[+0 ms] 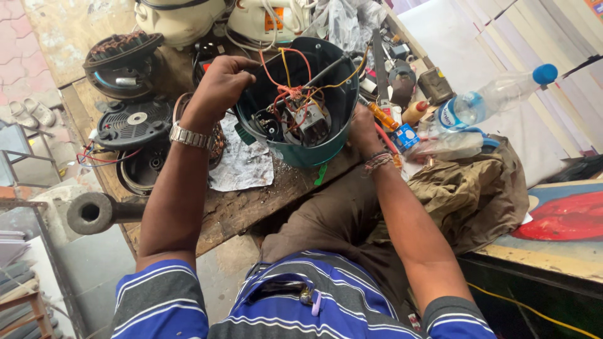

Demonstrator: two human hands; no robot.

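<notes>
Teal appliance housing, opened and tilted on the wooden workbench, is shown between the two hands. At its left rim the left hand is closed on a bunch of red and orange wires. Inside, the motor block is exposed, its wiring loose and unfinished. Behind the right wall the right hand is pressed; its grip cannot be told.

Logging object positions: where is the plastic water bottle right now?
In the head view the plastic water bottle lies on its side at upper right, beyond the right hand, above the brown cloth.
</notes>
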